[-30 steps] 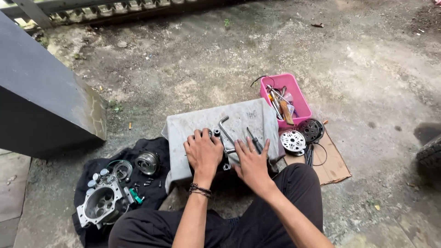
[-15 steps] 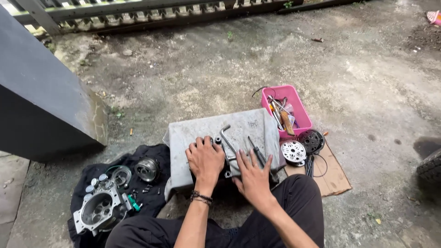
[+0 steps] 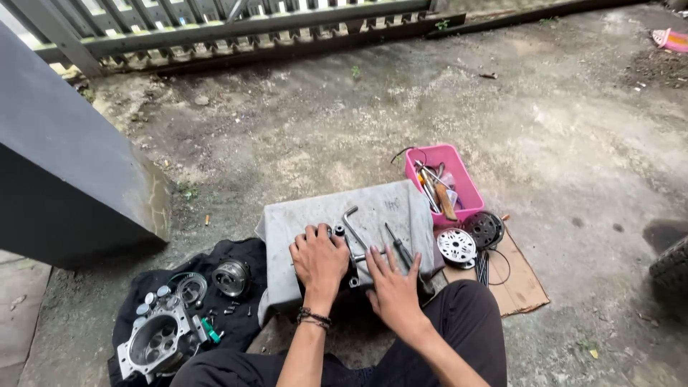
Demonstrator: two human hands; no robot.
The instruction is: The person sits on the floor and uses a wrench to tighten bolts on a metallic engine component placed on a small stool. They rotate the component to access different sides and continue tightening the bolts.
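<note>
The left hand [image 3: 319, 259] sits knuckles-up on a small dark metal part [image 3: 351, 269] lying on a grey cloth [image 3: 301, 222], fingers curled down over it, so it looks like a loose grip on the part, with a beaded band around the wrist. The right hand [image 3: 390, 290] lies flat beside it, fingers spread and open, pressing down on the same spot near the cloth's front edge. The part is mostly hidden under both hands, so its shape is hard to make out.

Just past the fingertips there's a bent steel L-shaped wrench [image 3: 353, 226], and next to it a screwdriver [image 3: 396, 245] with a dark handle, both resting on the cloth. The cloth is dusty, wrinkled, and draped over something boxy.

To the right, a pink plastic tray [image 3: 466, 183] holds a jumble of tools, and a round silvery disc with holes [image 3: 456, 247] lies on a piece of brown cardboard [image 3: 527, 287] next to a black round part [image 3: 484, 229]. To the left, a black rag [image 3: 236, 322] carries a cast aluminium engine casing [image 3: 154, 344] and a shiny round drum-like piece [image 3: 231, 277].

Everything rests on rough, stained concrete floor [image 3: 545, 129], with plenty of open ground ahead up to a metal gate [image 3: 236, 25]. A dark slab-sided wall [image 3: 64, 186] crowds the left side.
</note>
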